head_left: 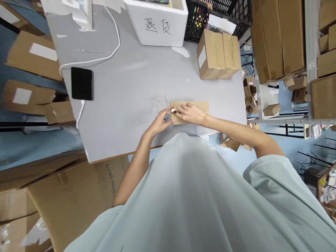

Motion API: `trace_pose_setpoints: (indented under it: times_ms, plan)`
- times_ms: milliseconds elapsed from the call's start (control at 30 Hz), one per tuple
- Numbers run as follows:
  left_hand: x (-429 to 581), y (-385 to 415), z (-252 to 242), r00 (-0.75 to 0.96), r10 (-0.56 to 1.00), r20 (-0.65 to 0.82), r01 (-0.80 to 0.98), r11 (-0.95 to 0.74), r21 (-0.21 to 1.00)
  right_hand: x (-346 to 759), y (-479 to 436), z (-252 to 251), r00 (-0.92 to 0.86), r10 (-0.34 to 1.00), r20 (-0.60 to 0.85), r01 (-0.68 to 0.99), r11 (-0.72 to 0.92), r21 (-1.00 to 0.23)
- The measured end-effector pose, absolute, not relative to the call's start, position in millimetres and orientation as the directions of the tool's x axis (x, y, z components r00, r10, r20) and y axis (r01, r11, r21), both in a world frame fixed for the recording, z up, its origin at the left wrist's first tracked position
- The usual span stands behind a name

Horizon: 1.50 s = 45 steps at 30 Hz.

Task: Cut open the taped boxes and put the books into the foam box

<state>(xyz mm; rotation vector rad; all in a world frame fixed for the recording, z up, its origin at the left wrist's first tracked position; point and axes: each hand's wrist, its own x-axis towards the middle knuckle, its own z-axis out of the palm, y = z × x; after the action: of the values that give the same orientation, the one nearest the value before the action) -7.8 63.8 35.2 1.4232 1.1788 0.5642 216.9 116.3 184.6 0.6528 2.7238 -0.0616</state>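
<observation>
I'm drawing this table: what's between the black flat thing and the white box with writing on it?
In the head view, a white cable curves across the grey tabletop between the black flat thing and the white box.

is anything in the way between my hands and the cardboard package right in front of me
Nothing visible stands in the way: your right hand is over the top of the cardboard package, and your left hand is at its left end. A small red-and-black item shows between your hands; I can't tell what it is.
</observation>
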Motion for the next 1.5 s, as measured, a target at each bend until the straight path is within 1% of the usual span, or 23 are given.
trace_pose_setpoints:
  times_ms: [167,333,433,533,633,733,833,967,1067,1200,1333,1500]
  plan:
    - [-13,68,39,0.368,0.857,-0.360,0.383,0.213,0.899,244,124,187,-0.815,0.471,-0.337,0.479,0.875,0.066]
    - [-14,74,41,0.354,0.846,-0.400,0.408,0.245,0.879,292,130,205,-0.755,0.548,-0.361,0.584,0.812,0.011]
    - [-10,73,48,0.348,0.852,-0.393,0.421,0.232,0.877,309,126,215,-0.681,0.618,-0.393,0.689,0.723,-0.057]
    - [-5,69,55,0.347,0.855,-0.385,0.391,0.241,0.888,312,119,216,-0.625,0.643,-0.442,0.765,0.618,-0.183]
    - [-2,68,59,0.362,0.855,-0.371,0.361,0.238,0.902,304,111,208,-0.631,0.626,-0.459,0.773,0.561,-0.298]
    - [-2,69,59,0.383,0.851,-0.358,0.323,0.240,0.915,289,106,199,-0.633,0.612,-0.475,0.772,0.542,-0.331]
    - [-3,70,56,0.405,0.844,-0.352,0.264,0.261,0.929,275,105,196,-0.626,0.595,-0.503,0.774,0.554,-0.308]
    - [-4,68,51,0.415,0.840,-0.349,0.203,0.289,0.936,259,107,199,-0.594,0.571,-0.567,0.775,0.595,-0.212]
    - [-5,66,49,0.434,0.842,-0.322,0.180,0.269,0.946,249,107,202,-0.565,0.546,-0.618,0.763,0.631,-0.140]
    - [-5,67,49,0.462,0.843,-0.274,0.156,0.227,0.961,241,105,202,-0.546,0.517,-0.660,0.733,0.676,-0.077]
    - [-5,68,46,0.475,0.845,-0.247,0.136,0.207,0.969,236,104,203,-0.523,0.514,-0.680,0.723,0.690,-0.034]
    - [-5,71,44,0.487,0.837,-0.248,0.130,0.211,0.969,229,104,207,-0.518,0.515,-0.683,0.715,0.699,-0.016]
